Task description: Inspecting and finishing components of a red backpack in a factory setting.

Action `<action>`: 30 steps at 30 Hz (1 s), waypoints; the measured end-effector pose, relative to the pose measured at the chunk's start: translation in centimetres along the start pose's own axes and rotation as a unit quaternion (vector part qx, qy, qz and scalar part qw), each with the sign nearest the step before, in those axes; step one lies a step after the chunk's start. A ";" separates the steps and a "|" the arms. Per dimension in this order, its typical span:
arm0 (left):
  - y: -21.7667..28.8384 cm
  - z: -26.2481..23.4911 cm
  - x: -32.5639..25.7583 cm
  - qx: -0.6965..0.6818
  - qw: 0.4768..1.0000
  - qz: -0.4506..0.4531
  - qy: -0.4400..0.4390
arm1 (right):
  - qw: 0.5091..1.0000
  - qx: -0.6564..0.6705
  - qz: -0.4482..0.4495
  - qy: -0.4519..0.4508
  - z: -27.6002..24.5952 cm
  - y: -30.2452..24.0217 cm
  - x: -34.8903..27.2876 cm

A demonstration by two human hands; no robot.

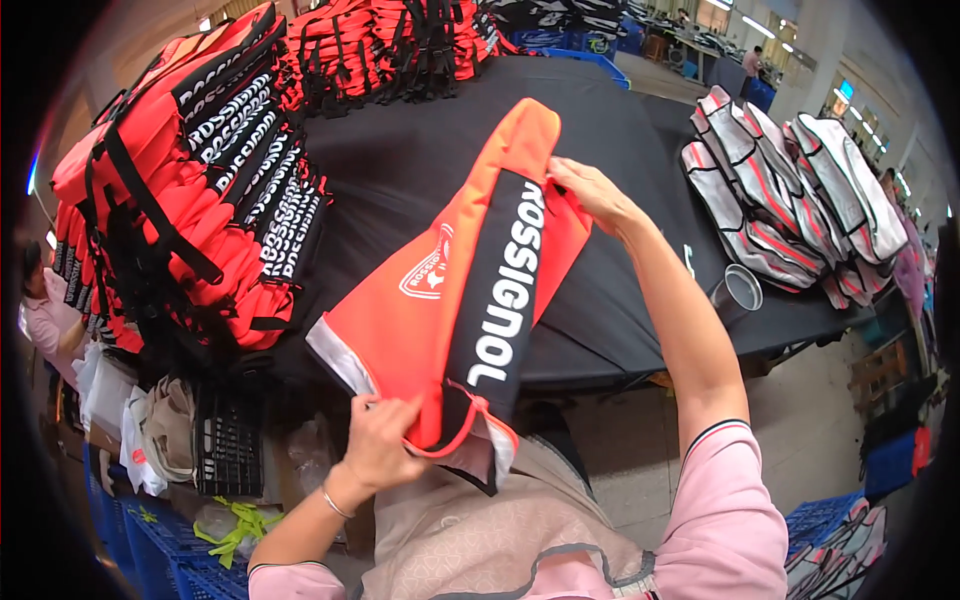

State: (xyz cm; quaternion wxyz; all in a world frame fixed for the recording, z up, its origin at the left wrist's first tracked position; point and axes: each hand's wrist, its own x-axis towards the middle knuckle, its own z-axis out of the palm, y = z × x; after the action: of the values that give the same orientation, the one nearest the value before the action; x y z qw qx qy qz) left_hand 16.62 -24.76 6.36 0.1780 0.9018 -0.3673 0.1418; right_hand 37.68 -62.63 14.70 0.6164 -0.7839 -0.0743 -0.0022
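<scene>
A red-orange fabric bag (pixel 400 310) with a black panel and white lettering is stretched between my hands, tilted over the near edge of the black-covered table (pixel 400 140). Its far end is rounded; white lining shows at the near end. My left hand (pixel 383 445) is closed on the bag's near edge, beside a thin red strip of trim (pixel 462 428). Toward the far end, my right hand (pixel 590 192) grips the bag's right side, thumb and fingers pinching the cloth. Some of its fingertips are hidden behind the fabric.
A tall stack of red and black bags (pixel 190 200) stands at the left, with more piled (pixel 390 45) at the back. White-grey bags (pixel 780 200) lie on the right, near a metal cup (pixel 740 287). A black crate (pixel 228 440) sits below left; a person (pixel 55 310) is beyond the stack.
</scene>
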 end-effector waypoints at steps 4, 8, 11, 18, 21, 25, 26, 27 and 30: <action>4.4 0.3 -1.0 -0.004 0.995 0.079 -0.064 | 0.945 0.048 0.112 0.305 -1.9 1.9 -3.3; 5.9 3.2 -3.0 -0.029 0.990 0.132 -0.047 | 0.894 0.343 0.179 0.223 -0.3 3.7 -4.9; 6.7 4.7 -4.1 0.047 0.982 0.152 -0.107 | 0.893 0.390 0.196 0.109 0.1 2.9 -4.1; 4.4 1.6 -2.4 -0.362 0.852 0.208 -0.315 | 0.939 0.198 -0.139 -0.246 2.6 -11.2 -3.5; 0.1 -9.8 3.9 -0.367 0.919 0.055 -0.133 | 0.895 0.239 -0.192 -0.323 3.8 -12.6 -5.0; -7.7 -16.8 13.2 -0.205 0.860 0.040 0.465 | 0.945 0.117 -0.172 -0.253 4.4 -12.9 -6.6; -8.6 -18.4 15.7 -0.220 0.880 0.102 0.409 | 0.958 0.057 -0.150 -0.238 4.3 -13.0 -6.7; -8.0 -19.2 18.3 -0.241 0.914 0.076 0.316 | 0.971 -0.010 -0.125 -0.203 3.5 -13.5 -7.6; -6.7 -19.3 22.8 -0.299 0.949 0.098 -0.030 | 0.975 -0.179 -0.036 -0.126 2.6 -12.9 -6.9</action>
State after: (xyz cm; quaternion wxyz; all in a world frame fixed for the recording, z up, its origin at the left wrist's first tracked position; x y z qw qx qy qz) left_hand 34.68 -26.04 30.99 0.4133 0.7706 -0.4849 0.0154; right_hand 29.05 -57.98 25.84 0.4514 -0.8723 -0.1779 0.0615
